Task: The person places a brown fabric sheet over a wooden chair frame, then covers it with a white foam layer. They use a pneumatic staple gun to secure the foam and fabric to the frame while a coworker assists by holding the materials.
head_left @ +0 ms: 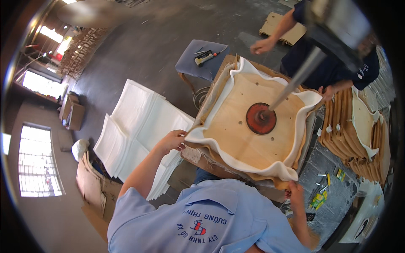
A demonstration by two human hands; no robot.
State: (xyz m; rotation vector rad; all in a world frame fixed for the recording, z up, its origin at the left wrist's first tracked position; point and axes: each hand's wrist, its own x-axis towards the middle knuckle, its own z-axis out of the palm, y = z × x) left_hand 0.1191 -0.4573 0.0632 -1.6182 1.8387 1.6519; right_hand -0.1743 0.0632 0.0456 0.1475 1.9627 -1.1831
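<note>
In front of me lies a square plywood seat board (228,107), ringed by upturned white padding (217,147) and tan cover fabric (282,184). A round red press disc (255,122) on a metal rod (297,78) sits on the board's middle. My left hand (171,142) pinches the cover's edge at the near left corner, its fingertips partly hidden under the padding. Closed at the near right corner is my right hand (295,196), just below the white padding, on the tan fabric's edge.
Across the board stands a co-worker, one hand (262,45) raised and the other (327,92) by the far right corner. A blue stool (187,63) bears a hammer (204,59). White sheets (135,114) are stacked left, finished-looking seat pads (354,139) right, near small tools (322,185).
</note>
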